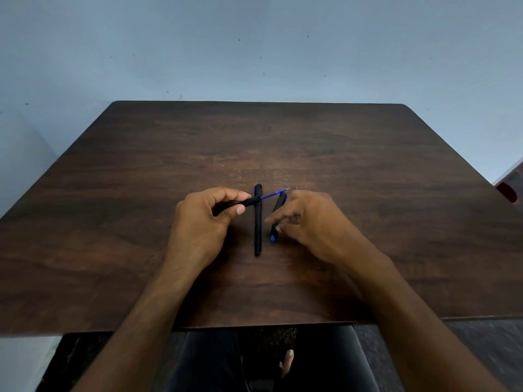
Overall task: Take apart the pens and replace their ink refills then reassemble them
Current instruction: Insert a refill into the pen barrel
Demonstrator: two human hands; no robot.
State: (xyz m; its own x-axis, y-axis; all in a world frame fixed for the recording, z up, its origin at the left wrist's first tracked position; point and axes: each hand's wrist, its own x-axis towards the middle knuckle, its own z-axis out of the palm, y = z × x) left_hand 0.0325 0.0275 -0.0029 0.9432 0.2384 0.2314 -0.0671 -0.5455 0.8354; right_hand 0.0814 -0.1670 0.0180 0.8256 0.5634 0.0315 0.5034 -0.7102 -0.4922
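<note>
Pens lay mid-disassembly at the centre of the table point(141, 222). Left hand point(198, 219) gripped a black pen barrel point(245, 203), thumb and fingers curled round it, holding it slanted above the wood. A thin blue refill point(274, 195) stuck out of the barrel's open end, its metal tip pointing up and to the right. Right hand point(308, 222) hovered low just beside the second pen piece point(276, 215), fingers loosely bent and apart; could not tell whether any fingertip touched it, and it seemed to hold nothing.

Judgement: step in hand looked like seating or drawing the refill. Best done by keeping the barrel steady, pinching the refill close to the barrel mouth and moving it straight along the axis; it looked slender enough to bend if pushed sideways.

A whole black pen point(257, 222) lay lengthwise under the held barrel, matte, cylindrical. The second piece was short, dark, with a blue end toward the person. Table was dark wood-grain, smooth, with rounded corners; a pale blue-grey wall point(254, 46), lightly speckled, stood behind it.
</note>
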